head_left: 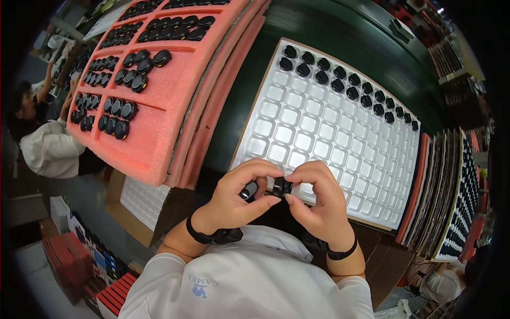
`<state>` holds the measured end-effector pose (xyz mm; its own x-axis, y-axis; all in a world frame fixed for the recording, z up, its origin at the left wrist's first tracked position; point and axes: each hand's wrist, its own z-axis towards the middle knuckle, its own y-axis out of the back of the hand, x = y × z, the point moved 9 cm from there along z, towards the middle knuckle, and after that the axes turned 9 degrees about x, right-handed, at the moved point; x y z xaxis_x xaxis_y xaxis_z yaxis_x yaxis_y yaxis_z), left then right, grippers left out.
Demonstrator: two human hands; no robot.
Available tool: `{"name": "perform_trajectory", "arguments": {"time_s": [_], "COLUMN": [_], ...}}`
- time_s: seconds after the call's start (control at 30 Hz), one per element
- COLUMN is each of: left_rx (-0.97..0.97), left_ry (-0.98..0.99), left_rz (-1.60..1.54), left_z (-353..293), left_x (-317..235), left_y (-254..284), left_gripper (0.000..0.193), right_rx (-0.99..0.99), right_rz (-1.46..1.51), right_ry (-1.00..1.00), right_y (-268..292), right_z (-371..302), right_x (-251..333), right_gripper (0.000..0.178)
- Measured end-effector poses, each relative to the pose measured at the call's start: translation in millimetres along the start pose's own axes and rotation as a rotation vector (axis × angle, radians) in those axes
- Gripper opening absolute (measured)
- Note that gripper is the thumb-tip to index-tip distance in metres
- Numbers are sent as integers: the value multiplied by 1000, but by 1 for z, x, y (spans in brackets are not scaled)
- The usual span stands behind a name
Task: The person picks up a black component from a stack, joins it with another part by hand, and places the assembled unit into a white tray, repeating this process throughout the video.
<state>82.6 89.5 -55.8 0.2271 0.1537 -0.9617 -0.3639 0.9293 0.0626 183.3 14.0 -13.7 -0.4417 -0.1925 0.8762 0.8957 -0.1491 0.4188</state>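
Over the near edge of a white plastic tray (264,127) with square pockets, my two hands meet at a small black round part (281,186). My left hand (234,192) pinches it from one side between thumb and forefinger. A second dark piece with a shiny grey end (248,190) is tucked inside the curled fingers of that hand. From the other side, the thumb and forefinger of my right hand (322,195) grip the black part. Small black parts (321,77) sit in the far rows of the tray pockets.
To the left, a pink foam tray (149,127) holds black round parts (121,129) in compartments, stacked on more foam. At the right stands a stack of boards and trays (433,186). A person in a white top (50,149) is at far left, and another person (443,284) at lower right.
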Motion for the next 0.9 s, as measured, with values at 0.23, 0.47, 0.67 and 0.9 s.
{"name": "perform_trajectory", "arguments": {"time_s": [0.23, 0.47, 0.67, 0.9], "left_rx": [-63, -127, -84, -66], "left_ry": [218, 124, -50, -136], "left_rz": [-515, -291, 0, 163], "left_z": [-3, 2, 4, 7], "left_x": [24, 14, -6, -20], "left_y": [-5, -2, -1, -7], "left_gripper": [37, 33, 36, 39], "right_rx": [-20, -138, -84, -105], "right_rz": [1245, 1127, 285, 409], "right_ry": [-222, -224, -4, -42], "right_y": [-23, -14, 6, -11], "right_z": [-13, -20, -13, -6], "right_x": [-56, -58, -24, -27], "right_gripper": [26, 28, 27, 23]}}
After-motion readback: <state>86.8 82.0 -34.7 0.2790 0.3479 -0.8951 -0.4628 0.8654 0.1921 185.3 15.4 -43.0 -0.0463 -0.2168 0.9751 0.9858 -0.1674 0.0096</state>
